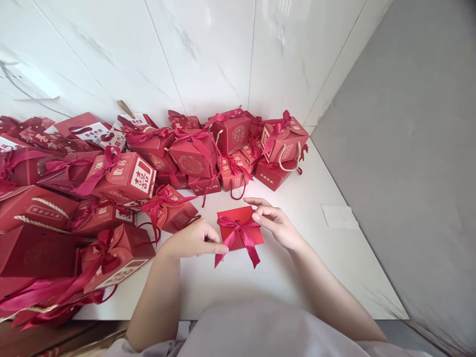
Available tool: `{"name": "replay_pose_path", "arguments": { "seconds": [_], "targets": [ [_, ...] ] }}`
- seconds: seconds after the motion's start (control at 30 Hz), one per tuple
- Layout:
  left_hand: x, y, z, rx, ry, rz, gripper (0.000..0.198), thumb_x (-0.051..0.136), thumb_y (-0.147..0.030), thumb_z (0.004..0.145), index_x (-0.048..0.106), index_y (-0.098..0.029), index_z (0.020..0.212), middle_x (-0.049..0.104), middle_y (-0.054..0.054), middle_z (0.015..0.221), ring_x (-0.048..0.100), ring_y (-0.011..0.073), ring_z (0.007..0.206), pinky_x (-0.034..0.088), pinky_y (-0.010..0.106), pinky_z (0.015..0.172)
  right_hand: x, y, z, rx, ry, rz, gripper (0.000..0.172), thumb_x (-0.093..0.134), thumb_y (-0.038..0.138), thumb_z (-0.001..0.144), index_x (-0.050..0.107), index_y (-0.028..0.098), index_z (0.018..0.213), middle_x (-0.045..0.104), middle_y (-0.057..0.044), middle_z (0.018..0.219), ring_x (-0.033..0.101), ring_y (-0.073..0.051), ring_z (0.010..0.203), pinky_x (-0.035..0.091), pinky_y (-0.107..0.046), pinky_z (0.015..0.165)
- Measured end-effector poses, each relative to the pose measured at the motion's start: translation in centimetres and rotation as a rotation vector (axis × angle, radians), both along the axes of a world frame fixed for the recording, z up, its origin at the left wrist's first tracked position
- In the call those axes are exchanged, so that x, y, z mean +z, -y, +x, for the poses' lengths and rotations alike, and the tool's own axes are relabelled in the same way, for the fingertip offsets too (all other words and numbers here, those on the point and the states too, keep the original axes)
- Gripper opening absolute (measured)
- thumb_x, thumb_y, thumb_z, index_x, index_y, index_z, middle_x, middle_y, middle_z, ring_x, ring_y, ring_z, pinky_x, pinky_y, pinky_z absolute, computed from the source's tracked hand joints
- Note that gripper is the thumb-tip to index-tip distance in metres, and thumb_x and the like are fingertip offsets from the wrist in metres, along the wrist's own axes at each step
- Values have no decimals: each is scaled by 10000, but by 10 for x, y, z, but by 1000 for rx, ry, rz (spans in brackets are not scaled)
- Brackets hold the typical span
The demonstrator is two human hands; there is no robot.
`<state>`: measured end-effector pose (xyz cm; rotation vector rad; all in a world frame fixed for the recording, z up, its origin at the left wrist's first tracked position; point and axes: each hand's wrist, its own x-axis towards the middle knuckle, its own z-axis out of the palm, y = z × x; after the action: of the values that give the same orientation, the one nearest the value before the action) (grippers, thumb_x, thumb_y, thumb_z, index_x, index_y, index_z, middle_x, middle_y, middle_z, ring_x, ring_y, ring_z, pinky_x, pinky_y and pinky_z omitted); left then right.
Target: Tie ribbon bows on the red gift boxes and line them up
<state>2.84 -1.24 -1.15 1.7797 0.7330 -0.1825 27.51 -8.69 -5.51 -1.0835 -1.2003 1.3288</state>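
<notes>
A small red gift box (226, 218) with a crimson ribbon (238, 229) tied in a bow on top sits on the white table in front of me. The bow's two tails hang down over its near side. At the box's left side, my left hand (199, 240) is closed, thumb and fingertips pinching the left ribbon tail. My right hand (277, 225) is at the upper right corner, its fingers apart and the index finger stretched past the far edge. Its thumb appears to touch the box; the palm side is partly hidden.
Many red gift boxes with ribbons and rope handles are piled on the left, one being a box with a white panel (122, 173), and along the wall (215, 54). A white paper piece (339, 217) lies at the right edge of the white table (327, 267).
</notes>
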Motion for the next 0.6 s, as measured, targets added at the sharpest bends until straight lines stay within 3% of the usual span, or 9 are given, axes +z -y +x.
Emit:
{"name": "replay_pose_path", "arguments": {
  "seconds": [0.13, 0.2, 0.33, 0.4, 0.5, 0.6],
  "targets": [
    [3, 2, 2, -143, -21, -88, 408, 678, -494, 811, 701, -137, 616, 456, -26, 488, 355, 67, 441, 256, 244, 446, -2, -1, -3, -14, -48, -44, 362, 624, 465, 910, 594, 201, 664, 555, -62, 1369, 526, -272, 1258, 413, -401, 1016],
    [2, 2, -1, -128, 1, -77, 395, 693, -480, 798, 677, -140, 598, 482, -23, 503, 368, 73, 467, 265, 241, 467, -2, -1, -5, -31, -55, -60, 347, 604, 479, 917, 589, 202, 710, 562, -65, 1360, 558, -262, 1212, 449, -381, 965],
    [-3, 2, -8, 328, 245, 179, 331, 678, -441, 812, 534, -174, 680, 405, -60, 554, 311, 75, 499, 234, 230, 490, 1, 2, -6, -115, -24, 10, 249, 576, 480, 935, 598, 233, 903, 582, -72, 1337, 555, -257, 1217, 475, -385, 944],
    [-4, 3, -7, 459, 398, 324, 257, 693, -405, 803, 536, -202, 797, 425, -59, 617, 352, 88, 521, 274, 230, 504, 4, 5, -6, -156, 29, 96, 216, 569, 461, 944, 601, 249, 969, 580, -78, 1329, 534, -259, 1251, 462, -407, 982],
    [-2, 8, 2, 397, 469, 553, 207, 705, -328, 799, 611, -231, 957, 593, 44, 974, 576, 183, 879, 461, 301, 762, 10, 11, -4, -186, 176, 245, 161, 583, 409, 945, 607, 261, 1004, 563, -86, 1337, 511, -264, 1278, 405, -454, 1065],
    [-1, 12, 13, 315, 400, 682, 126, 667, -267, 833, 644, -235, 952, 511, 82, 1321, 464, 262, 1272, 377, 400, 1070, 15, 16, -3, -181, 325, 380, 105, 605, 334, 935, 608, 258, 1006, 553, -96, 1336, 499, -273, 1286, 382, -482, 1093]
  ]
}}
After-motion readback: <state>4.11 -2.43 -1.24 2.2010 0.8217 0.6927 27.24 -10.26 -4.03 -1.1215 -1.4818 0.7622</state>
